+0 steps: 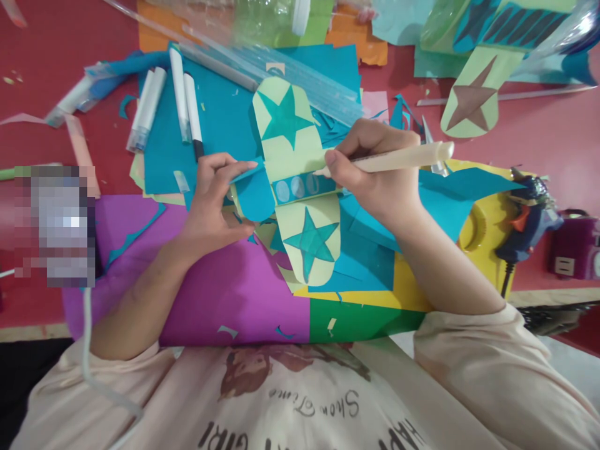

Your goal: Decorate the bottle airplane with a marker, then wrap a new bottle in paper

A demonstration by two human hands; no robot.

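A paper aeroplane (295,181) lies in the middle, with pale green wings, a teal star on each wing and a teal body with oval windows. My left hand (213,200) pinches the teal nose end of the plane at its left side. My right hand (375,169) is closed round a cream-coloured pen (403,158), its tip resting on the plane's body near the windows.
Teal, purple, yellow and green paper sheets (225,294) lie under the plane. Several white markers (180,103) sit at the back left. A blue glue gun (529,215) lies at the right. A second paper plane wing (473,100) is at the back right. Clear plastic strips (290,69) cross the back.
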